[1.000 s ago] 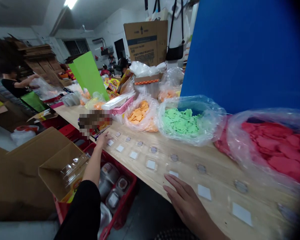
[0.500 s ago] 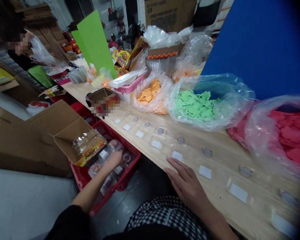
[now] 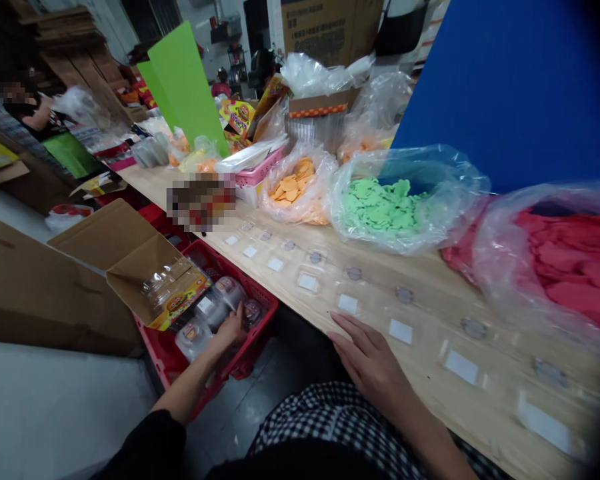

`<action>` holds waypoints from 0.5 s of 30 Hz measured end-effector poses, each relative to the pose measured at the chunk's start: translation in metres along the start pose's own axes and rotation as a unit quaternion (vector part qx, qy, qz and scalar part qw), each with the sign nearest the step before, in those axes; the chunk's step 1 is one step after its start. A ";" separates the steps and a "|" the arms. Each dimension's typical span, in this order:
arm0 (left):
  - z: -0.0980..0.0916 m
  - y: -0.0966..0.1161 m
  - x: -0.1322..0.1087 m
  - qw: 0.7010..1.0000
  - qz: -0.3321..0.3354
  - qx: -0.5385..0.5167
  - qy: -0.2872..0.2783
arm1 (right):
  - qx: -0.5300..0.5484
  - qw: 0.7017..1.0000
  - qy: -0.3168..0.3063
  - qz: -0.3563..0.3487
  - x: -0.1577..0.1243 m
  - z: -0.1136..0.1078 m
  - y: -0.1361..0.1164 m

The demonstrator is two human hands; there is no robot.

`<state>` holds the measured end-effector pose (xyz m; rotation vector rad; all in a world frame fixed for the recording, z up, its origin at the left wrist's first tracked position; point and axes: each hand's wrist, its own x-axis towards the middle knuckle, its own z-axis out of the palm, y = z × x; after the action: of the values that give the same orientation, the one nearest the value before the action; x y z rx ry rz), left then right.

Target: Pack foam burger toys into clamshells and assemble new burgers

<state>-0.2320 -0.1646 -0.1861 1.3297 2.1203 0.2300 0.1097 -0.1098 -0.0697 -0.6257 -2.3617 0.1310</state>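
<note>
My left hand (image 3: 231, 328) reaches down into a red plastic basket (image 3: 263, 327) below the table's edge. One finger is stretched out among clear plastic containers (image 3: 229, 292); the other fingers are partly hidden, and I see nothing held. My right hand (image 3: 373, 353) is open and empty, its fingers stretched out together at the table's front edge. Near its fingertips, a clear lidded tray with a white label (image 3: 348, 305) belongs to a row of open clear trays along the table. Grey round labels (image 3: 354, 274) show on their far halves.
An open cardboard box (image 3: 145, 280) with clear packaging stands on the basket. Along the table's back are bags of orange pieces (image 3: 294, 185), green pieces (image 3: 385, 207) and red pieces (image 3: 570, 260). A blue board (image 3: 475, 87) rises behind them. Another person (image 3: 37, 117) stands far left.
My left hand has moved slightly down and toward me among the containers in the basket. My right hand stays at the table edge. The view has shifted slightly.
</note>
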 end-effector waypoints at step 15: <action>-0.110 0.010 -0.046 0.670 0.113 -0.725 -0.111 | -0.005 1.000 0.020 -0.022 -0.004 0.013 0.004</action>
<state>-0.2746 -0.1809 -0.0756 0.4838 0.8697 1.4059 0.1055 -0.1075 -0.0830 -0.5756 -2.3363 0.0868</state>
